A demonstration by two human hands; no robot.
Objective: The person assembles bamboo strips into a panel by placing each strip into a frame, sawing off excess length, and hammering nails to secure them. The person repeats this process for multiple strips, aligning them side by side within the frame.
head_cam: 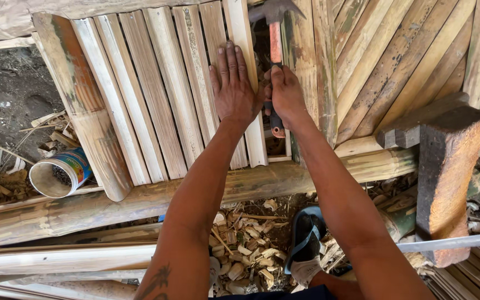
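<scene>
My left hand (233,83) lies flat, fingers spread, on the pale split-bamboo slats (162,89), pressing one narrow slat near the gap. My right hand (285,94) is closed around the red handle of a claw hammer (274,41). The hammer's dark metal head points away from me at the top of the view. The hammer sits over the narrow gap between the upright slats and the diagonal slats (384,61) on the right.
An open tin can (59,173) holding small nails lies on its side at the left. A thick bamboo pole (112,208) runs across below the slats. A dark wooden block (448,178) stands at the right. Wood chips (245,250) and my sandalled foot (306,244) are below.
</scene>
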